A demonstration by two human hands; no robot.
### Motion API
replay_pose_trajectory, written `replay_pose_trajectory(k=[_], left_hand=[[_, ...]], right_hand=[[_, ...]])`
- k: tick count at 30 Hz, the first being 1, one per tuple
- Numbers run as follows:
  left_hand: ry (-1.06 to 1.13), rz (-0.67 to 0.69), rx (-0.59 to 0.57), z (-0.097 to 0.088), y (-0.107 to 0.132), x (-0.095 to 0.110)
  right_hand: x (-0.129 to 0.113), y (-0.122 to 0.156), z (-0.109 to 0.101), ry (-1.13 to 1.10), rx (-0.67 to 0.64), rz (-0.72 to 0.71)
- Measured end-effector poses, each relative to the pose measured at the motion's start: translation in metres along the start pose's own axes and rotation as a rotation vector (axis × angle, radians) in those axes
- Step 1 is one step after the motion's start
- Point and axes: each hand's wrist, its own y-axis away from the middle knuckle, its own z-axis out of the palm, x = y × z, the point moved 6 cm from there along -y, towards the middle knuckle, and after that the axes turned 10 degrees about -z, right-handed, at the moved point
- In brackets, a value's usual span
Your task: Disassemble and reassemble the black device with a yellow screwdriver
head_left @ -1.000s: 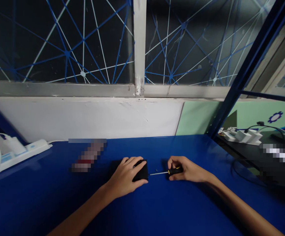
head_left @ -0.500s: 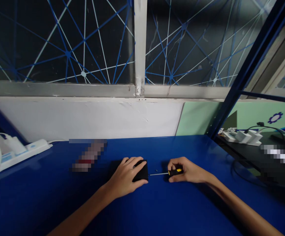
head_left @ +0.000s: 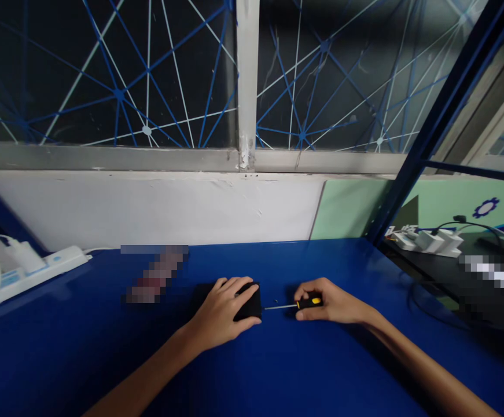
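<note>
Centrally, just below the middle of the frame, the person's left hand point(head_left: 219, 313) lies palm down over a flat black box point(head_left: 252, 307), its fingers partly spread across the top and its thumb at the near edge, holding it on the table. To its right, the right hand point(head_left: 327, 300) is curled closed around the black-and-yellow handle of a screwdriver point(head_left: 315, 302), pinching it between thumb and fingers. The thin metal shaft points left, its tip close to the box's right edge; whether they touch is too small to tell. A tiny dark piece point(head_left: 276, 301) lies just beyond the shaft.

Everything near the hands sits on a glossy blue table point(head_left: 278, 370). Left of centre is a pixelated, pinkish object point(head_left: 160, 272). At the left edge, a white power strip point(head_left: 67, 263) carries a plug and cable. At the right edge, white plugs point(head_left: 438, 242) and dark cables sit on a black surface point(head_left: 429, 284). Across the top, dark window panes point(head_left: 104, 69) show blue and white crossing lines above a white wall point(head_left: 169, 208).
</note>
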Motion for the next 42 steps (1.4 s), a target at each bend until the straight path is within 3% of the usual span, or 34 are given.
replay_pose_trajectory(k=[4,9,13,21,27,32,36,42], left_hand=[[0.006,0.0,0.004,0.0,0.0,0.0],[0.003,-0.001,-0.011,0.002,0.0,0.0],[0.008,-0.002,-0.002,0.001,0.0,-0.001],[0.019,-0.001,-0.001,0.001,0.0,-0.001],[0.02,-0.014,-0.004,0.002,0.0,-0.001],[0.012,-0.017,-0.03,0.0,-0.001,-0.001],[0.029,-0.001,-0.079,-0.007,-0.001,-0.005],[0.039,-0.014,-0.141,-0.017,-0.001,-0.017]], right_hand=[[0.006,0.001,0.0,-0.068,0.049,0.024],[0.009,0.001,0.003,-0.055,-0.041,0.044],[0.0,-0.001,0.001,0.04,-0.059,-0.018],[0.003,0.0,0.001,-0.053,0.06,-0.016],[0.007,0.0,0.004,-0.021,-0.046,0.042],[-0.008,-0.003,-0.001,0.157,-0.032,-0.116],[-0.005,-0.001,-0.009,0.186,-0.011,-0.103],[0.007,0.009,-0.04,0.311,0.136,0.0]])
